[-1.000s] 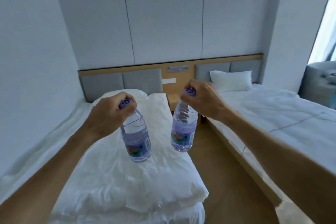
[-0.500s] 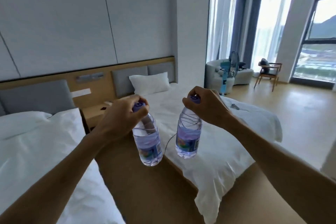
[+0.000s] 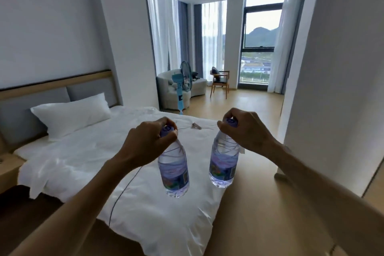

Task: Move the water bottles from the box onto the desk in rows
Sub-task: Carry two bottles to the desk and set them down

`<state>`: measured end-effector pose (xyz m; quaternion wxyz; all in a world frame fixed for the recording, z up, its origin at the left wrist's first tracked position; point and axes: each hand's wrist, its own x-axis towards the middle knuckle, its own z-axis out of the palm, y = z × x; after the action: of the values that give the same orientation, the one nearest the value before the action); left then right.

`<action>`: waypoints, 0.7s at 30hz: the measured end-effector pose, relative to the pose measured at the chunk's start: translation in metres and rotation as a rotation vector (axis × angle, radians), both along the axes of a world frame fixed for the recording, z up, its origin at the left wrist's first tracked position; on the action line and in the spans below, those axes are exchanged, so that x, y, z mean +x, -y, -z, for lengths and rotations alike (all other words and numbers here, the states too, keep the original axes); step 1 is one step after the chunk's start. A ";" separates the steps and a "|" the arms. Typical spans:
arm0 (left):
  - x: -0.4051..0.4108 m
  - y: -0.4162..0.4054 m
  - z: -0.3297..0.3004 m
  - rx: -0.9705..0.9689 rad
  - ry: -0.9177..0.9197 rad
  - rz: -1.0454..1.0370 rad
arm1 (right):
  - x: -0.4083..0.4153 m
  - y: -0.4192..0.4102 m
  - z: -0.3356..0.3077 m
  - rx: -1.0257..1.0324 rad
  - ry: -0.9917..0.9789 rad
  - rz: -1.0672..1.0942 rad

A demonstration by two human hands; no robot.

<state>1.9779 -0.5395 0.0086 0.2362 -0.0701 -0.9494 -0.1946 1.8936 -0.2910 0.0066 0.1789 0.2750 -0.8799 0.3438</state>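
I carry two clear water bottles with purple caps and colourful labels, hanging upright in the air in front of me. My left hand grips the left bottle by its cap and neck. My right hand grips the right bottle the same way. The bottles hang a little apart, over the foot corner of a white bed. Neither the box nor the desk is in view.
A white bed with a pillow and a dark cable fills the left and centre. Wooden floor runs right of it toward a blue fan, a sofa, a wooden chair and tall windows. A white wall corner stands at right.
My view has swung to the right, from the two beds' headboards to the window area. Both hands keep the same grip on the bottles in front of me.
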 end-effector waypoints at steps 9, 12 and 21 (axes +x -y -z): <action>-0.200 -0.033 -0.006 -0.087 -0.036 0.157 | -0.145 -0.047 0.001 -0.041 -0.039 0.248; -0.259 -0.052 -0.001 -0.099 -0.051 0.205 | -0.195 -0.065 0.006 -0.041 -0.043 0.292; -0.440 -0.116 0.013 -0.114 -0.042 0.266 | -0.378 -0.123 0.015 -0.020 -0.039 0.297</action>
<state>1.5381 -0.4233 -0.0049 0.2237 -0.2128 -0.9361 -0.1687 1.5156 -0.1675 -0.0087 0.2473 0.1467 -0.9038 0.3170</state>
